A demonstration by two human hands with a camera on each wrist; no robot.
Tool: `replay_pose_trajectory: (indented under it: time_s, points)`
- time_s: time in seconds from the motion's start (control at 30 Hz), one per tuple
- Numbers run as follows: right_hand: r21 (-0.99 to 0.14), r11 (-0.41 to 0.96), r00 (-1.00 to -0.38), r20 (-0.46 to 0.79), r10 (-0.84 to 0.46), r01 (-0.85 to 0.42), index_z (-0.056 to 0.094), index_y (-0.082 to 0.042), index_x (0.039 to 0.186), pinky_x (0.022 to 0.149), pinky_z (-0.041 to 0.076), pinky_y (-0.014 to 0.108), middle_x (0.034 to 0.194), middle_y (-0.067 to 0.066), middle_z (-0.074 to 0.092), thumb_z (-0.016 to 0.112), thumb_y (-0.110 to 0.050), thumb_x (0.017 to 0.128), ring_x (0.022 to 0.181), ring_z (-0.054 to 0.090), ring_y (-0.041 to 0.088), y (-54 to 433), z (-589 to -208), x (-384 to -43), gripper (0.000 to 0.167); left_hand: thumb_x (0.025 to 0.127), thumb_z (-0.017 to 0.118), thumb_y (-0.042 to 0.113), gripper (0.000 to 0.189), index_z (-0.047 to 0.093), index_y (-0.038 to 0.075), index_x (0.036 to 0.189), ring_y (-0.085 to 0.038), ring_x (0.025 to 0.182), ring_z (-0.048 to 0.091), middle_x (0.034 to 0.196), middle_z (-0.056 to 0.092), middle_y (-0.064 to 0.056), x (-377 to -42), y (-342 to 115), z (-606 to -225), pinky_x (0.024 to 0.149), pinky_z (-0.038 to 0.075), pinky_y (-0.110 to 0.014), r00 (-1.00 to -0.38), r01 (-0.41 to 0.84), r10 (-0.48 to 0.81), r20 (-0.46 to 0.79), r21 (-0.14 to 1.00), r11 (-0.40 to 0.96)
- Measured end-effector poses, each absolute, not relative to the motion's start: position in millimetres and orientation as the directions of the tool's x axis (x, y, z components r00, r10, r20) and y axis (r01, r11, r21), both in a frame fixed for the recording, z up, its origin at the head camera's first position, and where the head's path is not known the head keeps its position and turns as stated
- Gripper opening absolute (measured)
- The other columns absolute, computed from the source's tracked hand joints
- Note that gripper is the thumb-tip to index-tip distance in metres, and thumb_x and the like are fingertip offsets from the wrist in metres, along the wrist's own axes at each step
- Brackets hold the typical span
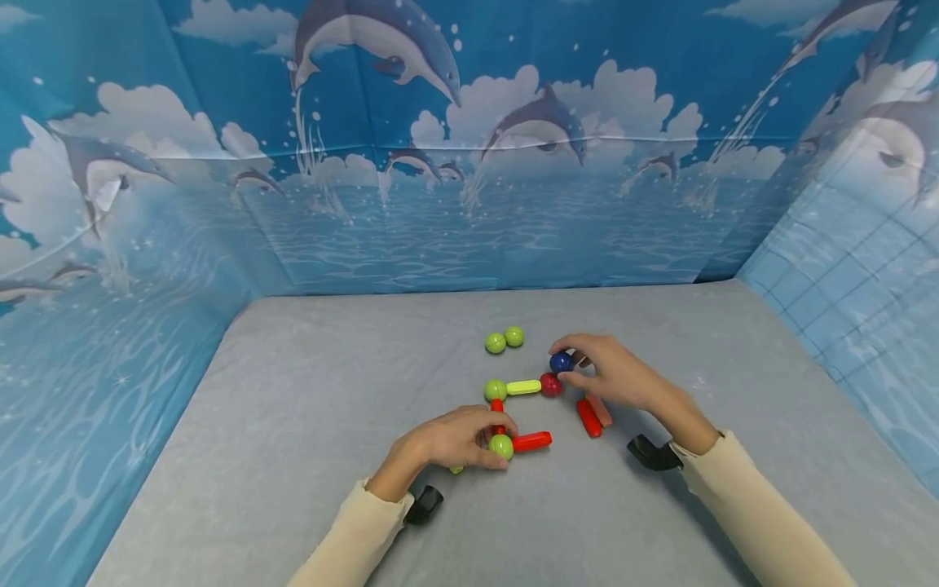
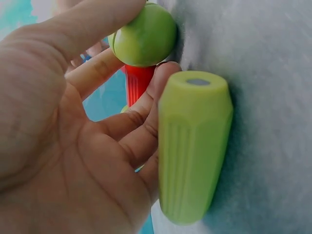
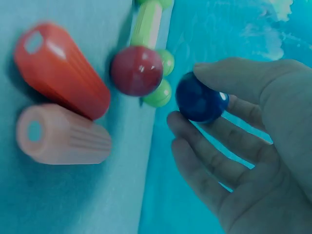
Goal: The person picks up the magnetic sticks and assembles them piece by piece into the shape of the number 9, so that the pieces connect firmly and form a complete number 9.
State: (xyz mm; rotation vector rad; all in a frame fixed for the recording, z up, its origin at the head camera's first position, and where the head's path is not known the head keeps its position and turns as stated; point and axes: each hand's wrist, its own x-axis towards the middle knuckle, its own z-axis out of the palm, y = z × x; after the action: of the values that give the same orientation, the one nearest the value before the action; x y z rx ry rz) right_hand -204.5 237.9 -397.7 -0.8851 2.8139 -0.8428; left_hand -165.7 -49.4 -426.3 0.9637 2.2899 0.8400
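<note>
My right hand [image 1: 614,373] pinches a dark blue ball [image 3: 201,99] between thumb and fingers, close to a red ball [image 3: 136,71]. A yellow-green rod [image 1: 524,387] joins that red ball to a green ball [image 1: 495,390]. From there a red rod [image 1: 497,405], partly hidden by fingers, runs toward a nearer green ball [image 2: 145,35]. My left hand [image 1: 453,438] holds this nearer ball with the thumb on it and fingers around its other side. Another red rod [image 1: 532,442] extends right from it. A yellow-green rod [image 2: 194,146] lies beside the left fingers, mostly hidden in the head view.
Two loose green balls [image 1: 495,342] sit farther back on the grey surface [image 1: 352,359]. A red rod [image 3: 63,70] and a pinkish rod [image 3: 63,134] lie side by side below the right hand. A dolphin-print curtain [image 1: 455,220] stands behind and at the sides.
</note>
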Motion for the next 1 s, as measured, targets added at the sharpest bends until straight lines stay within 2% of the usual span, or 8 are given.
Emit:
replay_pose_trajectory:
  time_s: [0.17, 0.3, 0.43, 0.73, 1.0]
  points:
    - [-0.493, 0.666, -0.797, 0.101, -0.595, -0.56, 0.065, -0.009, 0.124, 0.081, 0.057, 0.038, 0.117, 0.001, 0.068, 0.076, -0.017, 0.09, 0.093, 0.065, 0.013, 241.4, -395.1, -181.0, 0.036, 0.092, 0.075, 0.025, 0.036, 0.065, 0.024, 0.126, -0.009, 0.092, 0.052, 0.1, 0.057, 0.01, -165.2, -50.0, -425.8, 0.081, 0.043, -0.022, -0.625, 0.448, 0.749, -0.218, 0.686, 0.574]
    - [-0.482, 0.654, -0.771, 0.074, -0.633, -0.583, 0.067, -0.011, 0.122, 0.074, 0.056, 0.032, 0.115, -0.001, 0.068, 0.078, -0.017, 0.088, 0.089, 0.062, 0.013, 240.1, -396.7, -167.8, 0.035, 0.092, 0.074, 0.027, 0.036, 0.065, 0.026, 0.127, -0.009, 0.096, 0.05, 0.101, 0.057, 0.011, -164.3, -50.5, -424.9, 0.083, 0.042, -0.024, -0.632, 0.451, 0.742, -0.226, 0.672, 0.588]
    - [-0.473, 0.652, -0.747, 0.018, -0.665, -0.592, 0.068, -0.015, 0.12, 0.077, 0.056, 0.03, 0.114, -0.004, 0.067, 0.079, -0.019, 0.087, 0.091, 0.06, 0.011, 236.0, -400.4, -161.2, 0.034, 0.092, 0.074, 0.027, 0.036, 0.066, 0.025, 0.128, -0.009, 0.095, 0.05, 0.1, 0.057, 0.011, -164.2, -50.4, -425.0, 0.082, 0.042, -0.023, -0.632, 0.456, 0.741, -0.226, 0.665, 0.591]
    - [-0.495, 0.662, -0.723, -0.094, -0.685, -0.563, 0.067, -0.018, 0.118, 0.09, 0.053, 0.04, 0.116, -0.007, 0.066, 0.078, -0.019, 0.087, 0.102, 0.06, 0.01, 231.5, -408.0, -159.0, 0.033, 0.092, 0.074, 0.027, 0.036, 0.067, 0.022, 0.127, -0.009, 0.091, 0.05, 0.096, 0.057, 0.01, -164.6, -49.9, -423.6, 0.078, 0.041, -0.022, -0.622, 0.471, 0.754, -0.213, 0.667, 0.577]
    - [-0.527, 0.642, -0.712, -0.097, -0.696, -0.556, 0.067, -0.018, 0.118, 0.083, 0.052, 0.033, 0.112, -0.009, 0.066, 0.08, -0.02, 0.086, 0.092, 0.057, 0.006, 230.6, -409.5, -158.8, 0.034, 0.093, 0.074, 0.028, 0.036, 0.067, 0.022, 0.127, -0.008, 0.089, 0.05, 0.096, 0.057, 0.009, -165.0, -49.8, -425.6, 0.077, 0.042, -0.022, -0.628, 0.454, 0.747, -0.218, 0.677, 0.579]
